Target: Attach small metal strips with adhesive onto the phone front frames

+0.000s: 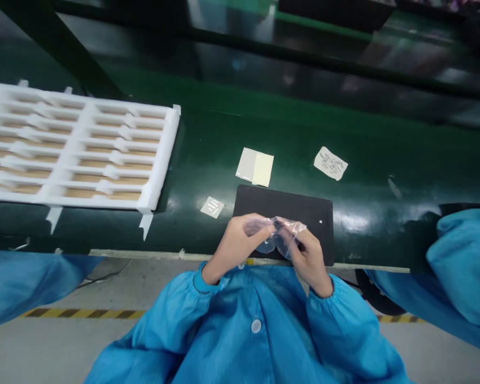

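Note:
A clear plastic bag (266,245) is pinched between both hands above the near edge of the bench. My left hand (242,240) grips its left side, fingers closed. On the other side my right hand (308,253) has its fingers closed on the bag too. Between the fingertips shows a small dark piece (278,224), too small to name. Beneath the hands lies a black flat panel (284,201), partly hidden by them, with a small white dot near its right side.
A white foam tray with slots (160,160) stands at left. Beyond the panel lie a grey-and-yellow pad (263,169) and a marked paper scrap (330,163); a small white card (212,207) is left of it. Blue-sleeved people (464,256) sit on both sides.

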`<act>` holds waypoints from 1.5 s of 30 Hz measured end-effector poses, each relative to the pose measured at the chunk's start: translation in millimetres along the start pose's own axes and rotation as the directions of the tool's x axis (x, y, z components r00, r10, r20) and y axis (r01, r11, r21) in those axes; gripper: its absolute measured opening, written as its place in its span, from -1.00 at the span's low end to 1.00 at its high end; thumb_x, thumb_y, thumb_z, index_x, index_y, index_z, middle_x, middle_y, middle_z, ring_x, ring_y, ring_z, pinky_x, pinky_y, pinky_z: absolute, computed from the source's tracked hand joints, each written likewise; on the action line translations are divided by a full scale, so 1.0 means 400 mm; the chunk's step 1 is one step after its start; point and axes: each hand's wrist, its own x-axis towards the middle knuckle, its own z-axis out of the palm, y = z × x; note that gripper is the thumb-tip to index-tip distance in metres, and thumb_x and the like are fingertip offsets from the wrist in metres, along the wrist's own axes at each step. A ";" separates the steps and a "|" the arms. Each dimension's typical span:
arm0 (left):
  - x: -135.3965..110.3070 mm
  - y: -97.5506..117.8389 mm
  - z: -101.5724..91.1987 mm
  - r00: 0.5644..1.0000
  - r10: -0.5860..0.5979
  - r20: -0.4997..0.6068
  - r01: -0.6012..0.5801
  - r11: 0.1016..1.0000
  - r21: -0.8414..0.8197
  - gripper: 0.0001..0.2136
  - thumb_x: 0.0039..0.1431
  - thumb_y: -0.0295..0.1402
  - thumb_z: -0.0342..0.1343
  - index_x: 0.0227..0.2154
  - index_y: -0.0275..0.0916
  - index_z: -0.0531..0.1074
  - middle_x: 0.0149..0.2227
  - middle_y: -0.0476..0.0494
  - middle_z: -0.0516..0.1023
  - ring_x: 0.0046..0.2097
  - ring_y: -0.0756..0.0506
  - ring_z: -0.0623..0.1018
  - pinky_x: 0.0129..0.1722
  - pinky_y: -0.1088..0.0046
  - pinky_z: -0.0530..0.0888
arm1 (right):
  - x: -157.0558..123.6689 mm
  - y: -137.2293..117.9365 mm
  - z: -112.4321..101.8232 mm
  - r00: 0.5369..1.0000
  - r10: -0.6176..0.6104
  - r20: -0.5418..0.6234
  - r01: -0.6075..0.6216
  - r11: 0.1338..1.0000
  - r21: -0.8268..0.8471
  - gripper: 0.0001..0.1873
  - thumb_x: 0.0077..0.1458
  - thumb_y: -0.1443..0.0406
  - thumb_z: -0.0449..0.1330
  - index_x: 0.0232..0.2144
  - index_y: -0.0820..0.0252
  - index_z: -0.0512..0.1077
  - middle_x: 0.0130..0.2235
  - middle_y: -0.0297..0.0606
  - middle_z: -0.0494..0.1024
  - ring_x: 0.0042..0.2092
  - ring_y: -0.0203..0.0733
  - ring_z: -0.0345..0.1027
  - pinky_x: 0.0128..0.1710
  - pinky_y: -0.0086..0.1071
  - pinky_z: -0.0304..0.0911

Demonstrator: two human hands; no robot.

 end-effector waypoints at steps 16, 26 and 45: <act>0.061 0.032 -0.008 0.869 -0.223 0.443 0.424 0.798 -0.429 -0.60 0.22 -0.10 0.15 0.03 -0.22 0.50 0.08 -0.31 0.53 0.14 -0.29 0.50 0.02 0.20 0.54 | 0.053 0.008 -0.056 0.935 0.282 -0.216 -0.236 0.948 0.216 -0.87 0.01 0.22 0.35 -0.38 0.13 0.53 -0.31 -0.27 0.60 -0.23 -0.14 0.50 -0.20 -0.27 0.44; 0.044 0.032 -0.025 0.863 -0.241 0.444 0.427 0.818 -0.386 -0.54 0.27 -0.10 0.10 0.16 -0.18 0.38 0.13 -0.33 0.49 0.11 -0.29 0.53 0.01 0.20 0.55 | 0.057 0.008 -0.071 0.958 0.230 -0.173 -0.190 0.957 0.218 -0.94 0.00 0.33 0.35 -0.43 0.12 0.52 -0.31 -0.30 0.55 -0.22 -0.21 0.45 -0.17 -0.34 0.37; 0.079 0.051 -0.036 0.956 -0.062 0.288 0.062 0.998 0.010 -0.53 0.03 -0.24 0.33 0.01 -0.25 0.44 -0.08 -0.27 0.64 -0.06 -0.21 0.63 -0.04 0.27 0.57 | 0.064 -0.002 -0.061 0.971 0.238 -0.034 -0.224 0.947 0.229 -0.90 0.00 0.23 0.37 -0.44 0.11 0.54 -0.26 -0.23 0.61 -0.16 -0.12 0.50 -0.13 -0.24 0.43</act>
